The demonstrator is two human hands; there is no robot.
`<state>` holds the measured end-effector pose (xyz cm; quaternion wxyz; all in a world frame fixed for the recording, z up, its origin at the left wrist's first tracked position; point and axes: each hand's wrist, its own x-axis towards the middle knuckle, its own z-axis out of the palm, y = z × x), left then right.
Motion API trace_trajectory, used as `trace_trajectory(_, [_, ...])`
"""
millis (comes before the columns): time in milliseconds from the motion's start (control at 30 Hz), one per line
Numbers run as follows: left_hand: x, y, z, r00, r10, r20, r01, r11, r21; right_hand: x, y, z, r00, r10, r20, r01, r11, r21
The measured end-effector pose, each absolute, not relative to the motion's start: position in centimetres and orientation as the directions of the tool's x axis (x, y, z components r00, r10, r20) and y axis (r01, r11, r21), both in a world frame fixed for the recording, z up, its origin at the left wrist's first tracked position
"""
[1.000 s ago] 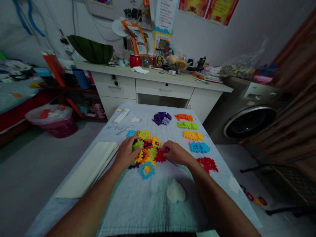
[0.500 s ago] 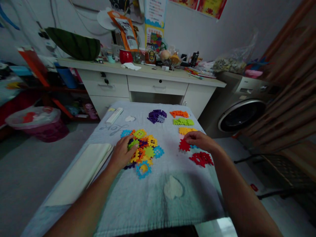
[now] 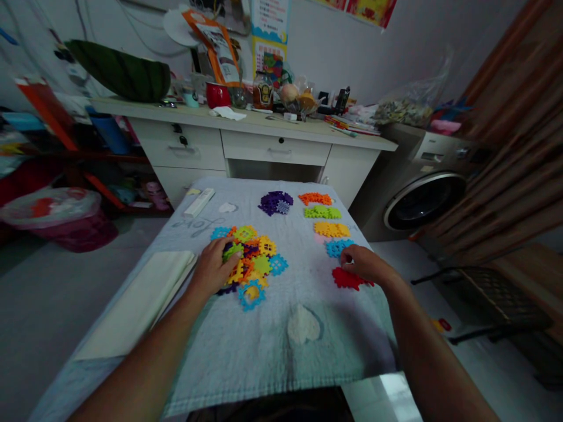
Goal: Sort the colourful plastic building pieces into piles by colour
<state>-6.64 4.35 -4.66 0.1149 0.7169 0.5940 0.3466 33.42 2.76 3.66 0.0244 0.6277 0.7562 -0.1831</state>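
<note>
A mixed heap of coloured plastic interlocking pieces (image 3: 254,264) lies in the middle of a towel-covered table (image 3: 264,351). My left hand (image 3: 215,266) rests on the heap's left side, fingers curled over a green piece. My right hand (image 3: 365,265) lies over the red pile (image 3: 345,279) at the right, fingers bent down onto it. Sorted piles run up the right side: blue (image 3: 336,247), yellow (image 3: 331,230), green (image 3: 322,213), orange (image 3: 315,198). A purple pile (image 3: 275,203) sits at the far middle.
A folded cream cloth (image 3: 141,302) lies at the table's left edge. A white remote (image 3: 199,203) sits far left. Beyond stand a cluttered white desk (image 3: 246,143), a washing machine (image 3: 422,193) at the right and a pink bin (image 3: 57,217) at the left.
My right hand carried a red piece from the mixed heap rightwards and lowered it onto the red pile. My left hand stayed on the heap. The view shifted slightly.
</note>
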Motion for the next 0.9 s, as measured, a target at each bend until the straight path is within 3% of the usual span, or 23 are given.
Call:
trace_trajectory(100, [-6.7, 4.4, -4.9, 0.045, 0.927, 0.371, 0.782, -0.264, 0.565, 31.9, 2.7, 4.0, -0.238, 0.96, -0.149, 0.959, 0.208, -0.191])
trace_trajectory(300, [-6.7, 4.5, -5.1, 0.04, 0.937, 0.348, 0.76, -0.254, 0.598, 24.8, 2.3, 4.2, -0.454, 0.883, -0.117, 0.866, 0.406, -0.293])
trace_trajectory(467, [-6.7, 4.3, -4.9, 0.043, 0.94, 0.338, 0.739, -0.258, 0.622, 19.4, 1.9, 2.1, -0.593, 0.805, 0.004, 0.77, 0.568, -0.291])
trace_trajectory(900, [-6.4, 4.3, -4.6, 0.045, 0.932, 0.361, 0.682, -0.292, 0.67, 19.7, 2.7, 0.1, -0.636, 0.767, 0.082, 0.713, 0.625, -0.318])
